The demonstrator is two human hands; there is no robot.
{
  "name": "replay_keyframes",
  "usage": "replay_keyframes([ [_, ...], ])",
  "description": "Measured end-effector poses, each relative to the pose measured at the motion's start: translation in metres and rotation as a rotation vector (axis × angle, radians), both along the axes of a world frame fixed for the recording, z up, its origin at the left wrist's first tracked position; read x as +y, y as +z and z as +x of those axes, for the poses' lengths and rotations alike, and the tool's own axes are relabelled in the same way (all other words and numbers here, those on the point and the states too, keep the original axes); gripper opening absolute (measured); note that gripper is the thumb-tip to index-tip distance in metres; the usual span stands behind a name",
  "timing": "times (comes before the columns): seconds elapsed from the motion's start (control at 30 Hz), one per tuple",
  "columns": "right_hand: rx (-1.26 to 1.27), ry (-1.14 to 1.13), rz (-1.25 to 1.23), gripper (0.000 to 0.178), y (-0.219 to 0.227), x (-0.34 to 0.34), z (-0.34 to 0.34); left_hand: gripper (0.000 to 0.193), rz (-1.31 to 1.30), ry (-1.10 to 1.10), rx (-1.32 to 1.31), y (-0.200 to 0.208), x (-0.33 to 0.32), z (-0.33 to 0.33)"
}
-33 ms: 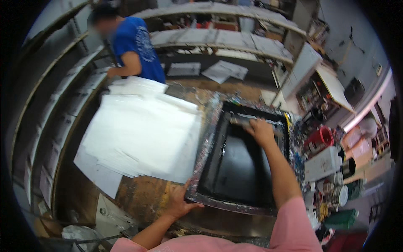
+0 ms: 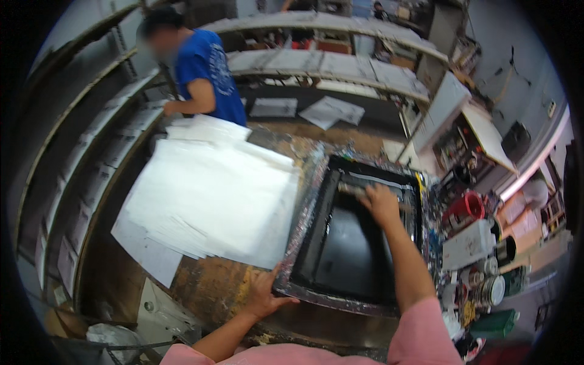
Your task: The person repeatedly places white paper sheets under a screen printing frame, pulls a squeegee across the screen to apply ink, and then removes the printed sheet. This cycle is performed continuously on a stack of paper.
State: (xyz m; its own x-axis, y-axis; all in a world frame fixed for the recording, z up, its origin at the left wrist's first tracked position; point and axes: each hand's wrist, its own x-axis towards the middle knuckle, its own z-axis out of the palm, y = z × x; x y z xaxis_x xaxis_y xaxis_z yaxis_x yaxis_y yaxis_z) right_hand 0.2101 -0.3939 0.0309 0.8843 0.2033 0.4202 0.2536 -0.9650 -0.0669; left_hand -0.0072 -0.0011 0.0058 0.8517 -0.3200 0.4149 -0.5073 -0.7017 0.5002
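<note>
Hardly anything has moved since the earlier frame: the whole view has shifted slightly, and the right hand [image 2: 383,205] is at the far end of the dark screen frame [image 2: 340,305] as before. From where I stand, that hand covers the middle of the squeegee [image 2: 350,190], so only its ends show, and the right forearm hides part of the frame's dark inside. Blur keeps me from making out the ink under the blade. The right hand's fingers are curled down, pinching the squeegee's bar. At the frame's near left corner, the left hand [image 2: 264,295] is spread, thumb well away from the fingers, set against the edge; its fingertips are hard to see. Left of the frame, a stack of white paper [image 2: 213,188] lies on the table [image 2: 213,283]. Beyond the paper, a co-worker in a blue shirt [image 2: 213,73] is cut off below by the stack.
</note>
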Motion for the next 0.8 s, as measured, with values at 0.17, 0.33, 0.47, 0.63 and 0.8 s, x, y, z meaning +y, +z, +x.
replay_keyframes([
  [0.17,0.143,-0.011,-0.066,0.035,0.008,0.057,-0.13,0.118,-0.028,0.045,0.029,-0.003,0.009,-0.007],
  [0.33,0.315,-0.019,0.021,0.039,0.072,0.094,-0.264,0.114,-0.086,0.04,0.093,-0.014,0.0,-0.003],
  [0.47,0.22,-0.005,0.129,0.037,0.132,0.09,-0.271,0.102,-0.427,0.036,0.027,0.028,-0.026,-0.003],
  [0.63,-0.15,-0.074,-0.085,0.041,0.211,0.091,-0.218,0.085,-0.77,0.072,0.026,0.122,-0.054,0.047],
  [0.8,-0.418,-0.057,-0.014,0.04,0.278,0.066,-0.153,0.086,-1.077,-0.259,-0.315,0.136,-0.098,0.138],
])
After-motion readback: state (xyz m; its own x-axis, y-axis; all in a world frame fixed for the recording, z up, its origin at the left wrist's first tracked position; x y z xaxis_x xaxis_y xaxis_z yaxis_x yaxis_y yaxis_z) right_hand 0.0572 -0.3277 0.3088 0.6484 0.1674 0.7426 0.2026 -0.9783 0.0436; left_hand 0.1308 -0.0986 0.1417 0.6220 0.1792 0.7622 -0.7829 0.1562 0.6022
